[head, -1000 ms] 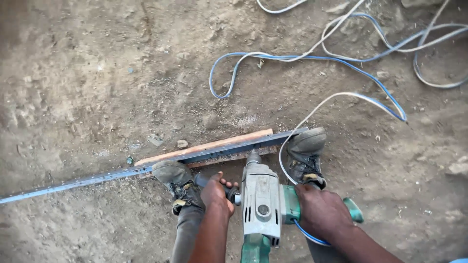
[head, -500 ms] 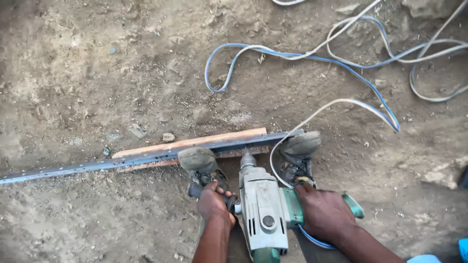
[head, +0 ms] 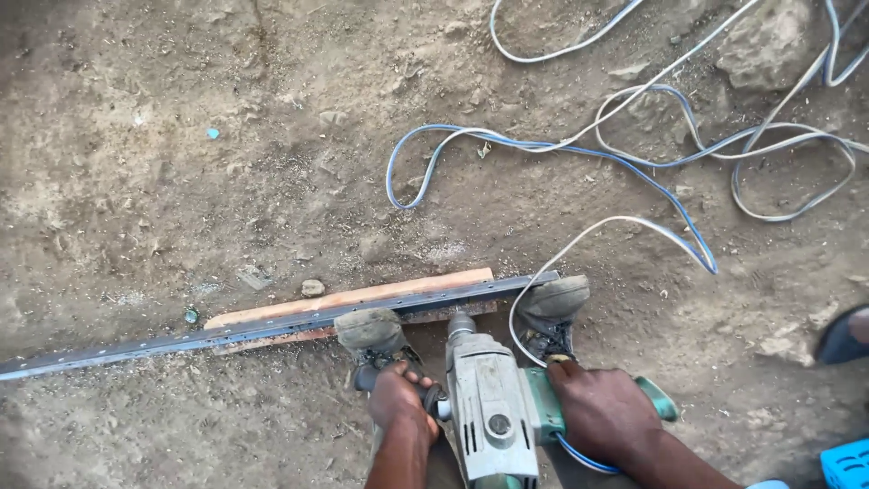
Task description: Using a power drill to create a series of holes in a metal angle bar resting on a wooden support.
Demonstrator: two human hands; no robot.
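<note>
Both hands on a grey-and-green electric drill, pointed down and away from the person. Left hand has its grip wrapped tight round the black side handle, on the left flank of the drill body. Right hand has its grip closed over the green rear handle; the handle's end pokes out just past the knuckles. The chuck sits just ahead of both grips, its tip at the long dark metal strip; whether the bit is in contact cannot be told. The strip lies along a wooden plank on the dirt ground and runs far off to the left of the left grip. Left boot stands on the strip just beyond the left grip, right boot on its end just beyond the right grip. A white cord loops out from near the right grip and joins tangled blue-and-white cables further off. Compared with half a second ago: hands in the same holds, boots on the same spots, drill tilted slightly less to the side; the view has swung so strip and drill sit lower in the picture.
</note>
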